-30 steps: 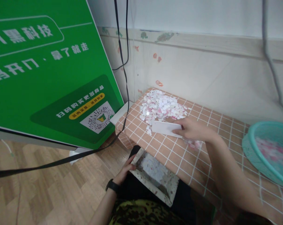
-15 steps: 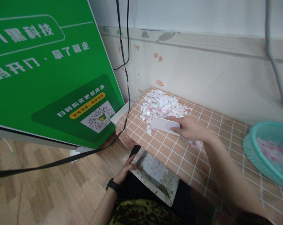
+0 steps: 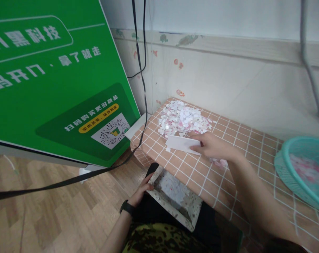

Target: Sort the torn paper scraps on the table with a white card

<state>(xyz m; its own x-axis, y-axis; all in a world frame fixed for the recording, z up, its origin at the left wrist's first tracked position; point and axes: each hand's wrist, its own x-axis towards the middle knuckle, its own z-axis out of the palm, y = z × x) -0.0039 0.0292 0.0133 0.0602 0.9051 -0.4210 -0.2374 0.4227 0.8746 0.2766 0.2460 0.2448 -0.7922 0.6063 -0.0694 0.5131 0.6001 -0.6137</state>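
My right hand [image 3: 210, 145] grips one end of a flat white card-like piece [image 3: 180, 143], its fingers closed on it. The piece stands tilted on the checked tabletop, at the near edge of a heap of small white and pink paper scraps [image 3: 183, 117]. Below the table edge, my left hand [image 3: 145, 188] holds the left rim of a shallow, speckled tray [image 3: 170, 205] over my lap. White scraps [image 3: 172, 188] lie in that tray. A few pinkish scraps [image 3: 219, 162] are partly hidden beneath my right wrist.
A turquoise plastic basket [image 3: 283, 161] with pink and white scraps stands on the checked table [image 3: 254, 147] at right. The wall [image 3: 228, 80] runs behind. A large green sign [image 3: 56, 88] leans at left, and a black strap [image 3: 142, 105] hangs beside the table's left corner.
My right hand has drawn the white piece slightly toward me and to the left, away from the heap. My left hand and the tray have stayed in place.
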